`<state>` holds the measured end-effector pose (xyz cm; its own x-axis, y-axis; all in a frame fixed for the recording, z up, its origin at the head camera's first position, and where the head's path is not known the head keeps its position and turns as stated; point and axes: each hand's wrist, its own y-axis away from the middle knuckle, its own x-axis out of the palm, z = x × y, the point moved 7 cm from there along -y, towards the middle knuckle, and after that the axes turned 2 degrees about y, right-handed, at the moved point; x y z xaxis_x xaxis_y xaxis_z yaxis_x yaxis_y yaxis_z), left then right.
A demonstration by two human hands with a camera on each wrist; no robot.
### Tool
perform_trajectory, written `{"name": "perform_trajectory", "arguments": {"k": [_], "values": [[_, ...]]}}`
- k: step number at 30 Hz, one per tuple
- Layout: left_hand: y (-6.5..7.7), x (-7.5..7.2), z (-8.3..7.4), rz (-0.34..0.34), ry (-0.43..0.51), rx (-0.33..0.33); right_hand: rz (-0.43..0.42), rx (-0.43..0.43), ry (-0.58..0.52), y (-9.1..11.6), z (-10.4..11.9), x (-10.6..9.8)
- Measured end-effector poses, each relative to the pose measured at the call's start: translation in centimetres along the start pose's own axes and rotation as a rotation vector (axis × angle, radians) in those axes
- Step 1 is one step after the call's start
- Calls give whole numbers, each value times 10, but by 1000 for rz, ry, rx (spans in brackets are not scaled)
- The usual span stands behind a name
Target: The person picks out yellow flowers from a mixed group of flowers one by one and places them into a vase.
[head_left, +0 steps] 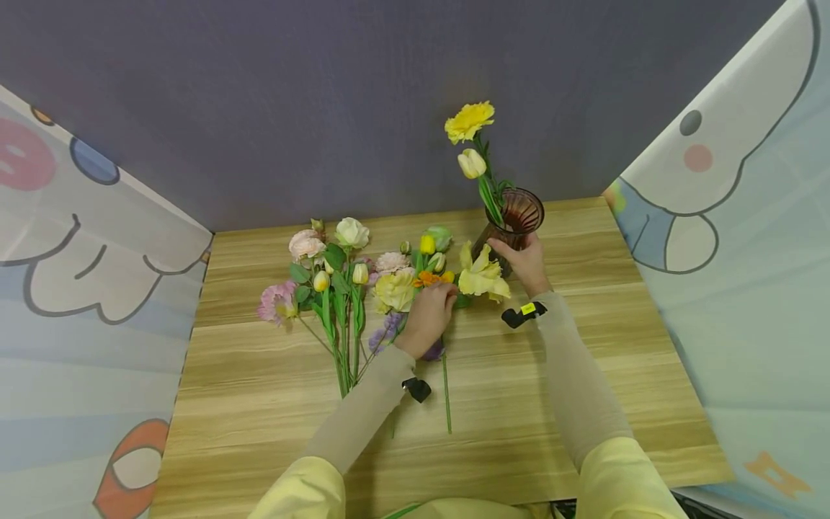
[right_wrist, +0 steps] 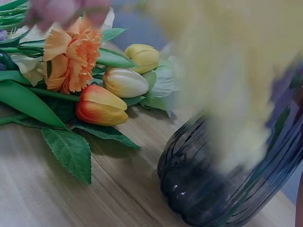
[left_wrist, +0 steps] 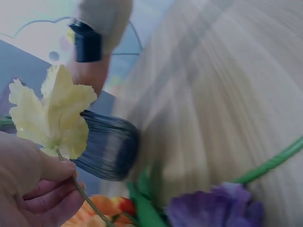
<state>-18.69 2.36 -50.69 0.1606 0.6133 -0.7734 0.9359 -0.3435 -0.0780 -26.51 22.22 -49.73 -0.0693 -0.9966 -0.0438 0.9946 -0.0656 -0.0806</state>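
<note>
A ribbed, dark purple glass vase (head_left: 527,215) stands toward the back right of the table, gripped around its side by my right hand (head_left: 528,265). A yellow ruffled flower (head_left: 470,121) and a pale yellow tulip (head_left: 472,164) rise out of its mouth. Between thumb and fingers, my left hand (left_wrist: 40,184) pinches the thin stem of a pale yellow, wavy-petalled flower (left_wrist: 57,116). In the head view this bloom overlaps the front of the vase. Below the left hand lie an orange carnation (right_wrist: 71,59) and a purple flower (left_wrist: 213,205).
Several flowers lie left of the vase, including a white rose (head_left: 352,233), a pink flower (head_left: 279,301) and a red-yellow tulip (right_wrist: 100,106). A green stem (head_left: 447,396) points toward the table's front edge. A dark grey panel (head_left: 324,108) rises behind the wooden table (head_left: 259,404).
</note>
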Motion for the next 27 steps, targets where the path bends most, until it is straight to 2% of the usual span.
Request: {"name": "perform_trajectory", "arguments": {"k": [4,10,14,17,23,27], "values": [[-1,-15,-9,-18,54,12,-10,8,-7,-2,-4,-2],[-3,-40,-21,-91,159,85,-57,42,26,-13,-27,-9],[-7,-54,-24,-116,211,110,-55,57,61,-17,-36,-11],[-11,-63,-26,-138,238,124,-47,57,48,-17,-38,-10],[-18,-79,-35,-203,309,180,-40,-17,-5,-16,-32,-8],[-22,-84,-41,-226,338,196,-35,5,31,-15,-33,-9]]}}
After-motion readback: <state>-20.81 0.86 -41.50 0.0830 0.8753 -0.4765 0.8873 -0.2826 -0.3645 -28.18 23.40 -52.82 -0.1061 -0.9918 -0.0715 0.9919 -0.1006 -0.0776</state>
